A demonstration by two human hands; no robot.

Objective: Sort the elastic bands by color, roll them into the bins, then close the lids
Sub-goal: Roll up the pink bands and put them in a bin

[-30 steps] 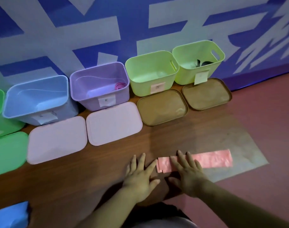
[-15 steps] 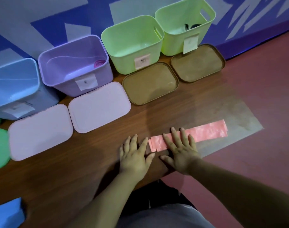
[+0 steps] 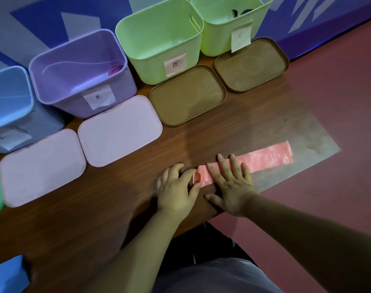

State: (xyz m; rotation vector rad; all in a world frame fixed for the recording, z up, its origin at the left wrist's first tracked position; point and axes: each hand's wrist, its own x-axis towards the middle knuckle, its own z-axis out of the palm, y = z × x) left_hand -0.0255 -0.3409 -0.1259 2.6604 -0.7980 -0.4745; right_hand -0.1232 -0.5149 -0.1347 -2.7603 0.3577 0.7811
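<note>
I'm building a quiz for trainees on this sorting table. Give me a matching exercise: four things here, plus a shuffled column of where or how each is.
Things: 1 purple bin; 2 pink elastic band; 3 far-right green bin; 4 left brown lid.
States: A flat under the fingers of the right hand; B something dark inside; C a pink roll inside; D on the table before the middle green bin.
Pairs: 1-C; 2-A; 3-B; 4-D.

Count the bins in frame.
4, in a row, left to right: blue bin, cut off by the left edge; purple bin; green bin; second green bin, cut off by the top edge. More may sit out of frame to the left.
</note>
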